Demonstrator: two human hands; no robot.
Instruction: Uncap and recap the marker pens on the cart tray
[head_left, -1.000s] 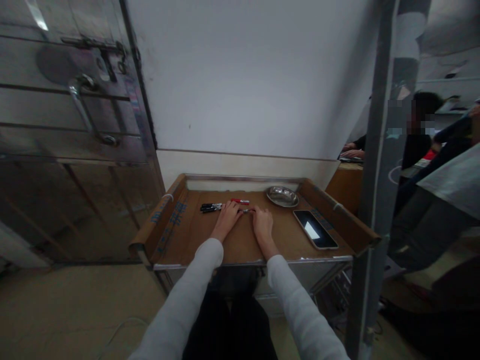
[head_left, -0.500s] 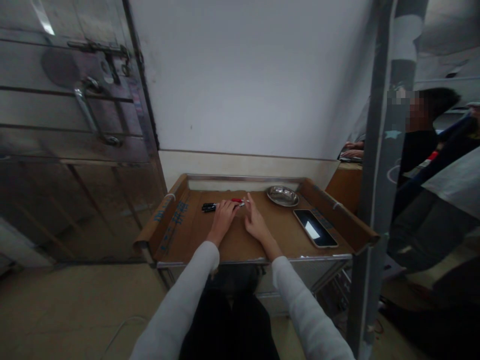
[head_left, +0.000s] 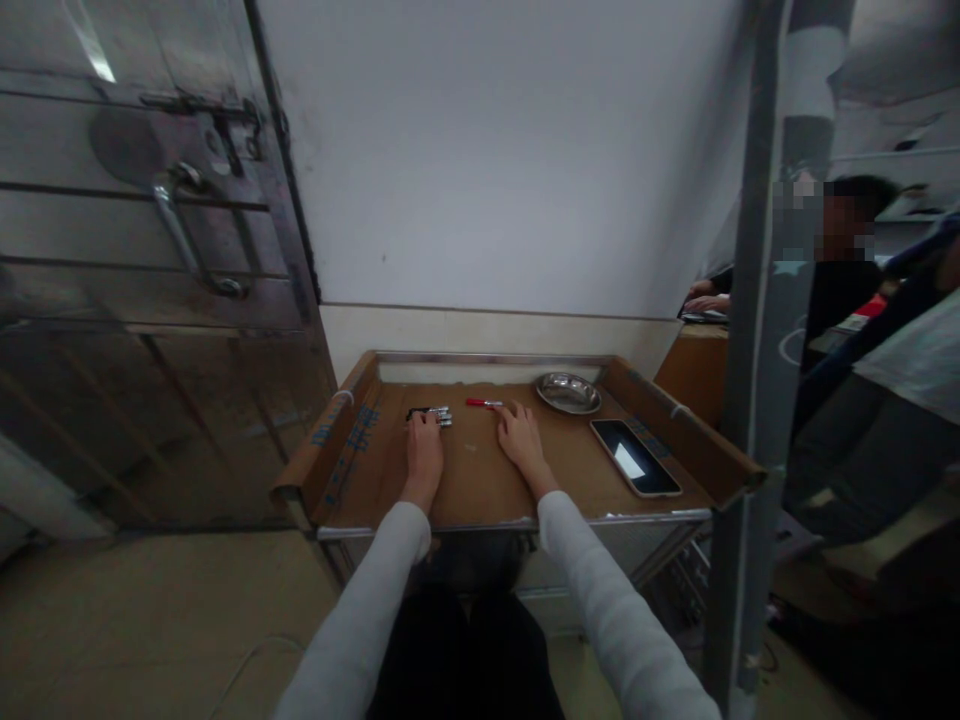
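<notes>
Several black pens (head_left: 442,413) with silver ends lie side by side on the brown cardboard lining at the left. My left hand (head_left: 424,450) is over them, its curled fingers on their black parts and the silver ends sticking out to the right. A single red pen (head_left: 477,402) with a silver end lies crosswise near the middle. My right hand (head_left: 519,437) rests palm down just right of it, fingers apart, with fingertips at or touching its silver end; exact contact is too small to make out.
The cardboard-lined cart top (head_left: 480,490) has raised sides left, right and back. A round metal dish (head_left: 568,394) sits back right, with a phone (head_left: 636,458) in front of it. A grey post (head_left: 757,400) stands right; beyond it are other people. A metal door (head_left: 150,250) is left.
My left hand has moved left onto the black pens, whose silver ends now show. My right hand has shifted slightly right and turned palm down. The red pen shows more fully.
</notes>
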